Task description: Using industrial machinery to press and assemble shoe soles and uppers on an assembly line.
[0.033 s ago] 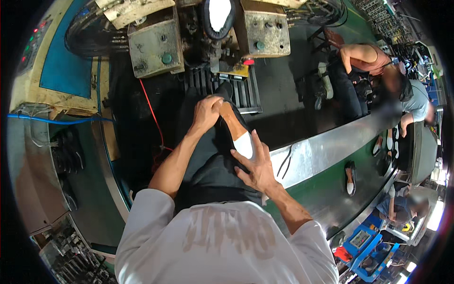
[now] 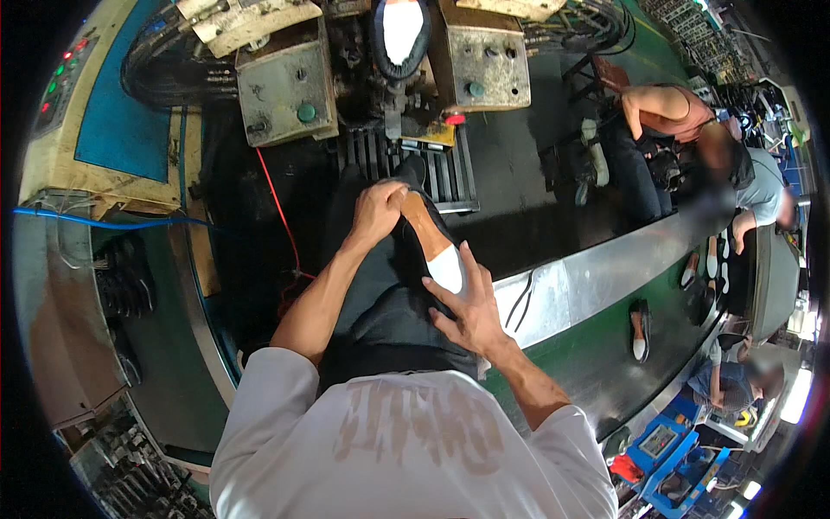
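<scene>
head view | your left hand (image 2: 377,214) has fingers pinching the far end of the shoe (image 2: 432,243); your right hand (image 2: 475,313), fingers spread, clasps its white end | it lies over your lap (image 2: 380,329), likely held at both ends for steadiness | containers' contents unclear; green belt (image 2: 579,333) carries a second shoe (image 2: 639,333)

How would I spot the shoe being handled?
Find the dark trousers mid-picture. Over them, between left hand and right hand, is a brown, white and black shoe. Unlike the similar shoe on the green belt, it is held.
</scene>
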Tool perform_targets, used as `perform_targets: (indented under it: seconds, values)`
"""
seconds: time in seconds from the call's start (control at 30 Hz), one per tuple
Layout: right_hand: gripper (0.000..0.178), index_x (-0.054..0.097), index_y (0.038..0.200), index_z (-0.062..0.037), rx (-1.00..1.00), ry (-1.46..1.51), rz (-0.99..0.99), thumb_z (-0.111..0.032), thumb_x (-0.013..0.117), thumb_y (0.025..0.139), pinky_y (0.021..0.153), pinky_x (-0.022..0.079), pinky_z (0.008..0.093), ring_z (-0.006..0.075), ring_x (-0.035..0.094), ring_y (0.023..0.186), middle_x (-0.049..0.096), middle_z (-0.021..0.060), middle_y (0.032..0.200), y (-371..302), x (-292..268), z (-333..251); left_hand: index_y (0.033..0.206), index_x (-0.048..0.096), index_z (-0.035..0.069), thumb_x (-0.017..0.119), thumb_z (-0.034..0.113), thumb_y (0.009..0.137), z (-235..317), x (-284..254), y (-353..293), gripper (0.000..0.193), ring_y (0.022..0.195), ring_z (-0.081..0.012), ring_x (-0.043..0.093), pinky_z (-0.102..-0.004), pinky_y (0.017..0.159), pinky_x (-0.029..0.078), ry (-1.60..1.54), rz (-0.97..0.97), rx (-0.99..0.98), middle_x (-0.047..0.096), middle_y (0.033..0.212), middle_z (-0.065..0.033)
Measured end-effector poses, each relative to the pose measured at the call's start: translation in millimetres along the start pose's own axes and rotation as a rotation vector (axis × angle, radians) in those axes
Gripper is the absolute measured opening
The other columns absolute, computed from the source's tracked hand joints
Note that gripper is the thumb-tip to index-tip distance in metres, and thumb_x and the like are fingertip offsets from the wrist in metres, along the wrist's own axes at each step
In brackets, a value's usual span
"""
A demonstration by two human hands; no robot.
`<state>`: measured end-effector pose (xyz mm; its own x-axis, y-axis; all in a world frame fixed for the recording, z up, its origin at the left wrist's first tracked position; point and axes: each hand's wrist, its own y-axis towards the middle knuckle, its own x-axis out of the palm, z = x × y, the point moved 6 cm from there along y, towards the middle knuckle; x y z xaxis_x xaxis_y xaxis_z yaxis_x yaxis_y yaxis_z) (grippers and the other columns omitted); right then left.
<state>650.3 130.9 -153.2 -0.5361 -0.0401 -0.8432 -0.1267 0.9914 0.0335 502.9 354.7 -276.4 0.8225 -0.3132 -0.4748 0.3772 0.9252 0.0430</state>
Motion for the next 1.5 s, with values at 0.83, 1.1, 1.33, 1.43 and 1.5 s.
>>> perform_targets:
  seconds: [0.83,1.1,1.33,1.43,1.5]
  values:
    - [0.058,0.075,0.144,-0.0228,-0.25,-0.079,0.536,-0.027,0.086,0.088,0.124,0.041,0.0563,0.0535,0.046,0.15,0.036,0.0369,0.167,352.0,-143.4,-13.7,0.16,0.048,0.003,0.053,0.047,0.115,72.6,-191.4,84.0,0.063,0.121,-0.0349,0.073,-0.0511,0.104,0.062,-1.43,-0.099,-0.194,0.069,0.138,-0.0226]
    - [0.062,0.072,0.147,-0.0264,-0.126,-0.121,0.523,-0.03,0.086,0.087,0.123,0.04,0.0582,0.0581,0.042,0.149,0.027,0.038,0.171,376.2,-84.9,-2.6,0.157,0.047,0.001,0.058,0.062,0.105,7.9,-186.7,-84.2,0.081,0.104,-0.0443,0.078,-0.0579,0.091,0.067,-1.382,0.211,-0.5,0.071,0.127,-0.0324]
    - [0.074,0.058,0.159,-0.015,-0.264,-0.248,0.583,-0.029,0.082,0.089,0.129,0.025,0.0661,0.0618,0.022,0.157,0.021,0.0426,0.17,372.3,-63.8,-18.7,0.15,0.051,0.001,0.056,0.072,0.103,-24.5,-153.8,-149.0,0.086,0.102,-0.042,0.074,-0.0563,0.092,0.063,-1.406,0.303,-0.635,0.072,0.118,-0.0261]
    - [0.077,0.054,0.161,-0.0106,-0.282,-0.245,0.586,-0.028,0.08,0.09,0.13,0.024,0.0662,0.0617,0.021,0.158,0.023,0.0424,0.17,369.7,-57.2,-18.9,0.153,0.05,0.002,0.06,0.067,0.104,-11.3,-148.9,-144.1,0.081,0.105,-0.042,0.074,-0.0591,0.095,0.063,-1.323,0.304,-0.539,0.072,0.124,-0.0243]
    - [0.078,0.053,0.161,-0.0095,-0.283,-0.242,0.587,-0.027,0.08,0.091,0.13,0.024,0.066,0.0614,0.021,0.158,0.024,0.0424,0.169,374.6,-56.9,-20.9,0.156,0.048,0.004,0.067,0.055,0.104,-4.2,-149.1,-130.2,0.075,0.112,-0.0383,0.075,-0.0592,0.097,0.064,-1.289,0.233,-0.397,0.071,0.13,-0.0198]
